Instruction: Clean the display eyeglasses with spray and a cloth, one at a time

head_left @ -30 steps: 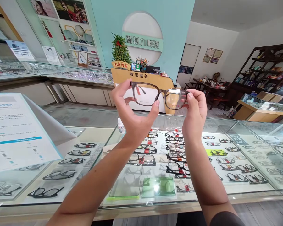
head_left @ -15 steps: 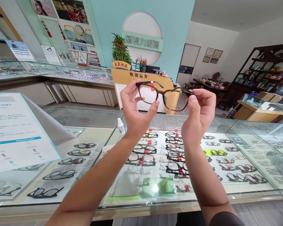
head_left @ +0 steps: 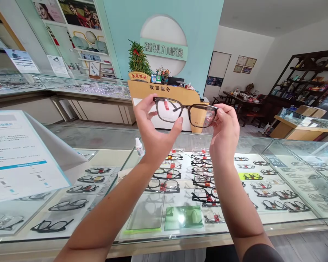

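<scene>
A pair of dark-framed eyeglasses [head_left: 200, 116] is held up above the glass counter, lenses upright. My left hand [head_left: 158, 136] grips its left end, fingers at the outer corner and thumb raised close to the lower rim near the nose bridge. At the right end, my right hand [head_left: 226, 125] pinches the outer corner of the frame between thumb and fingers. Part of a temple arm and a red mark show through the left lens. Faint lettering appears on the right lens. The other temple is mostly hidden behind the frame and my right hand.
Below lies a glass display counter [head_left: 180, 238] with rows of eyeglasses inside. A small white bottle [head_left: 139, 147] stands on it beyond my left forearm. A printed sign [head_left: 22, 156] leans at left. Farther back is a wooden cashier desk [head_left: 138, 89] with a plant.
The eyeglasses have tilted and shifted slightly left; the left temple, earlier above the rim, now shows through the lens. My right hand has moved left and its fingers have curled behind the frame.
</scene>
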Tool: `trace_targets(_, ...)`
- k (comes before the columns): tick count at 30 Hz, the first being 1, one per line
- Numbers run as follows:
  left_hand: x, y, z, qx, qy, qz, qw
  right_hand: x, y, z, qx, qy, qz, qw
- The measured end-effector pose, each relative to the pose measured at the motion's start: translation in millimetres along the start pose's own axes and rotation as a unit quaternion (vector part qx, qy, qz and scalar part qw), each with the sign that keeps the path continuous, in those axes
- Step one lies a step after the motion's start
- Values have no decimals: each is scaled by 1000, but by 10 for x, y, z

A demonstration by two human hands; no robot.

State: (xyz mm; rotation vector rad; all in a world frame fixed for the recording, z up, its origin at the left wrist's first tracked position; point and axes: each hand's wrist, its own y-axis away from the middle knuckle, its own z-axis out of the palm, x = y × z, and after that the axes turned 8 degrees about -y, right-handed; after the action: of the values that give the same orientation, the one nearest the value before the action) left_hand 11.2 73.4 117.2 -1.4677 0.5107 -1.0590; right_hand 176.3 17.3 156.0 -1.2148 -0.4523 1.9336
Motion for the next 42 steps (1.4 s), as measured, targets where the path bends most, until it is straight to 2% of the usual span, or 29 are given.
trace_targets(5, -183, -2, 61, -47, 40, -24, 998, 28, 15, -2, -11, 27, -27, 999)
trace_targets(8, -191, -48, 31, -55, 52, -19, 997, 16, -6, -39, -35, 41, -32, 998)
trace_targets(10, -166, -103, -24, -77, 42, -6, 996, -30, -35, -81, -73, 80, -31, 994)
trace_targets(13, -105, -193, -131, -125, 7, 36, 991, -129, -75, -145, -149, 172, -32, 973)
trace_targets(17, -10, -275, -234, -159, -28, 109, 981, -215, -89, -185, -236, 267, -53, 933)
trace_targets(20, 69, -316, -264, -164, -28, 140, 976, -228, -80, -181, -258, 282, -70, 921)
trace_targets(24, 172, -359, -300, -149, -6, 209, 967, -240, -72, -170, -275, 270, -65, 920)
trace_targets(26, 210, -359, -324, -158, 1, 197, 968, -252, -73, -171, -292, 254, -55, 920)
trace_targets(31, 225, -294, -340, -194, 15, 92, 977, -265, -87, -193, -317, 226, -16, 921)
trace_targets(38, 221, -275, -271, -176, 120, 76, 974, -218, -104, -205, -338, 166, 37, 926)
trace_targets(42, 246, -290, -277, -203, 141, 37, 968, -197, -110, -205, -356, 120, 104, 921)
